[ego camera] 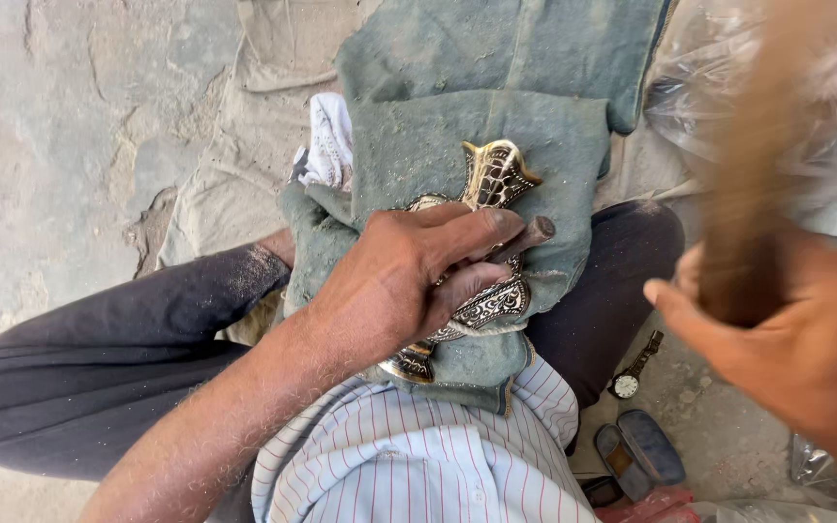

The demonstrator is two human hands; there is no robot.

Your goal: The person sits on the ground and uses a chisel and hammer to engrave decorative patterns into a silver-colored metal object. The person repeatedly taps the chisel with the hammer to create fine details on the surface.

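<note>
Outdoors, dusty stone ground (60,126) under spread grey cloth (496,58).

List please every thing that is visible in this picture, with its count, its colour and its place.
ornate metal piece: one, gold and dark, on the green cloth on the lap, under the left hand
punch tool: one, brownish metal, between the left fingers, tip on the metal piece
green cloth: one, dusty grey-green, folded over the lap
white rag: one, white, behind the green cloth
wooden handle: one, brown, blurred, in the right hand
wristwatch: one, dark strap and pale dial, on the ground at right
plastic sheet: one, clear, upper right
left hand: pressing on the metal piece
right hand: gripping the handle
</note>
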